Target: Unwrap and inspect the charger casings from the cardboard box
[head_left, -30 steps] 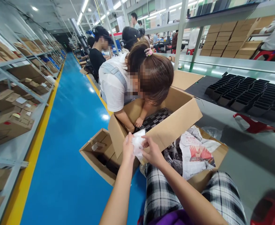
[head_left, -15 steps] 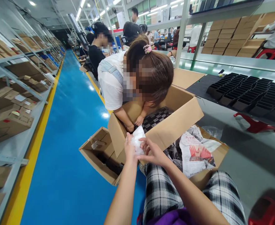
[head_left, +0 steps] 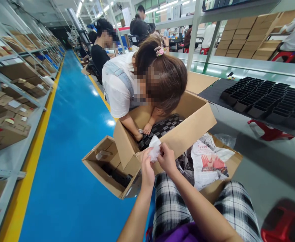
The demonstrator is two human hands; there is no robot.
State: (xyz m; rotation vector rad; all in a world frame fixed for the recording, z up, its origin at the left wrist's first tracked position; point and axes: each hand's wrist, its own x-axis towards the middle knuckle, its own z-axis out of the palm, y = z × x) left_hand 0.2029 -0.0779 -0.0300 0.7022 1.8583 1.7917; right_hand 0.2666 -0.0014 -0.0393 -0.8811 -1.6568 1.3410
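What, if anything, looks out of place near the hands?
Nothing looks spilled. Only the crumpled printed paper looks untidy, bunched loosely in the open carton, right of the white material between the left hand and right hand.

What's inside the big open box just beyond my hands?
Black parts and a co-worker's hands show in the box. The near flap and the white bundle you hold hide some of the inside; anything beneath the visible parts is covered.
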